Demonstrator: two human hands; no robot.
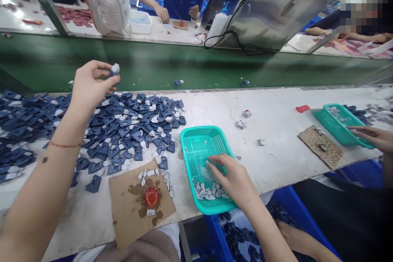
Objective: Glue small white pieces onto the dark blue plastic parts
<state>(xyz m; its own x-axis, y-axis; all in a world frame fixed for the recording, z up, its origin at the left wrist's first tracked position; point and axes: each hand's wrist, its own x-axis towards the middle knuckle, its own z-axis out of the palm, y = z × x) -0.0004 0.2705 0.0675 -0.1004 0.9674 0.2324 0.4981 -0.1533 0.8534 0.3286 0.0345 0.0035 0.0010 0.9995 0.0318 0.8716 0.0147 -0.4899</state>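
Left hand [92,82] pinches part [114,69], ten o'clock

Right hand [235,175] partly curled over basket [195,151], five o'clock; cannot tell its hold.

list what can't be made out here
- Head view: dark mark on the small pale piece beside the red dish, too small to read.
- Head view: top of the white fan, cut off by the upper edge.
- Head view: right rim of the teal basket, partly hidden by the right hand.

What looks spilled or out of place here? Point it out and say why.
Dark stains blot the cardboard around the red dish, as if liquid had dripped. A few small loose pieces lie scattered right of the near basket, apart from the blue pile.
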